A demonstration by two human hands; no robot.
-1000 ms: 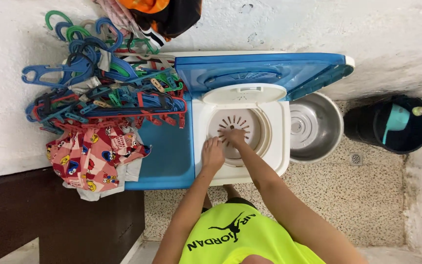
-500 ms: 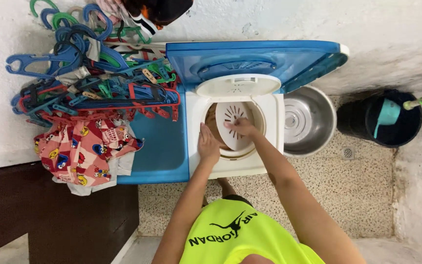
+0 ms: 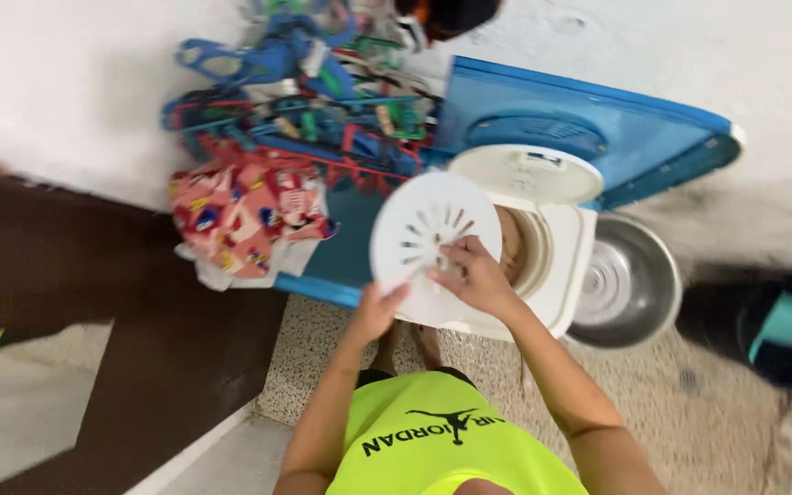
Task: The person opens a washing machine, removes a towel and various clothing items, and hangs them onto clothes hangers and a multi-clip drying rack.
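Observation:
I hold a round white slotted plastic disc [image 3: 419, 234] with both hands, lifted up and tilted over the front left of a small washing machine. My left hand [image 3: 379, 310] grips its lower edge. My right hand [image 3: 474, 273] pinches it near the middle slots. Behind the disc the machine's spinner tub [image 3: 517, 252] stands uncovered, with its round white lid [image 3: 524, 174] raised and the big blue lid [image 3: 588, 128] tipped up at the back.
A patterned red cloth [image 3: 245, 213] lies on the blue machine top at the left, with a heap of coloured plastic hangers [image 3: 300, 87] behind it. A steel basin [image 3: 630, 280] sits right of the machine, a dark bucket [image 3: 776, 330] further right. A dark wooden surface [image 3: 93, 312] lies at left.
The white disc has come up out of the spinner tub and moved left, held in both hands. The view has swung and blurred.

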